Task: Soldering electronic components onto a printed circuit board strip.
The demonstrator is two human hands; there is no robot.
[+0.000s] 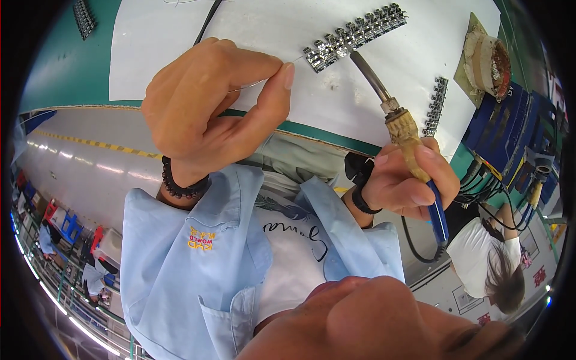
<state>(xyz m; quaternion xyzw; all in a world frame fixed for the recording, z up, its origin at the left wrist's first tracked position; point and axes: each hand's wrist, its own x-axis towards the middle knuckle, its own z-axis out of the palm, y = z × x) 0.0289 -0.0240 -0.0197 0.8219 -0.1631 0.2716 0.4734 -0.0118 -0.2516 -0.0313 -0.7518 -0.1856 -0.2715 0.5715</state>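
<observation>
My left hand (pixel 210 99) is closed in a pinch on a thin solder wire (pixel 247 86). The wire's end sticks out past the fingertips toward the near left end of a row of small shiny metal connectors (pixel 360 33). In my right hand (pixel 411 180) is a soldering iron (pixel 401 126) with a blue handle and a worn tan collar, held like a pen. Its tip points up and left and reaches the connector row, a few pieces from the left end. Whether the tip touches metal I cannot tell.
A white sheet (pixel 156 54) covers much of the green table mat (pixel 51 75). Another connector row (pixel 436 107) lies right, one more (pixel 84 19) far left. A round tan container (pixel 489 65) stands beside a blue box (pixel 501 129) with cables. Another person (pixel 483 258) is at lower right.
</observation>
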